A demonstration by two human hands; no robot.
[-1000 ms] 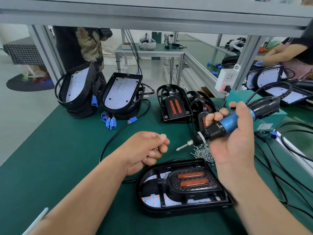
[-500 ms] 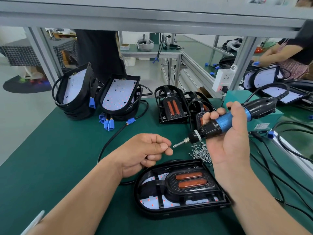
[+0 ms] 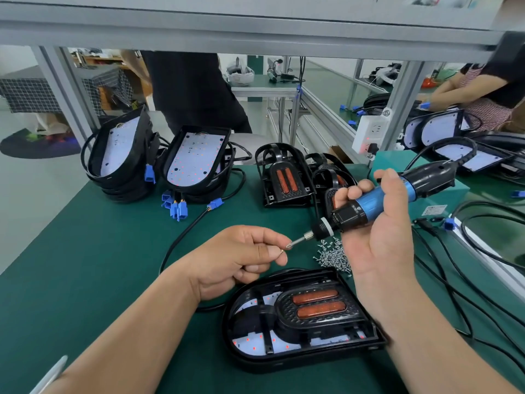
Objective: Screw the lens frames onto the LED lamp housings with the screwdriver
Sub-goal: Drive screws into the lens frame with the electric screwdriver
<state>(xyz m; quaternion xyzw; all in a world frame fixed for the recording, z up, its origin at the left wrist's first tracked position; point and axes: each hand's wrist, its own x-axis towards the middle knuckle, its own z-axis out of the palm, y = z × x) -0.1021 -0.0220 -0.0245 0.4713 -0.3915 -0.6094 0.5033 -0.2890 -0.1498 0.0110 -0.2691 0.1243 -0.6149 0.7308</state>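
The right hand [image 3: 377, 251] is raised with its palm turned back toward its owner. Fingers and thumb are wrapped round the blue barrel of the electric screwdriver [image 3: 377, 200]. The tool slants down and left, so its bit ends just beside the left fingertips.

The left hand [image 3: 235, 257] is curled. Thumb and forefinger pinch a tiny metal piece [image 3: 281, 251], too small to name, right at the bit's tip.

Below both sets of fingers one lamp housing [image 3: 301, 356] lies flat on the green mat [image 3: 85, 265]. A lens frame [image 3: 318, 305] sits in it, its two orange lenses facing up. A heap of screws [image 3: 332, 257] lies between the right fingers and the housing.

Left of the left knuckles a wide stretch of mat runs out to its slanting edge. Right of the right hand, black cables [image 3: 429, 227] cross it.

Beyond the fingertips stand two stacks of open housings [image 3: 119, 155] and at least three loose lens frames [image 3: 284, 177], bunched together.
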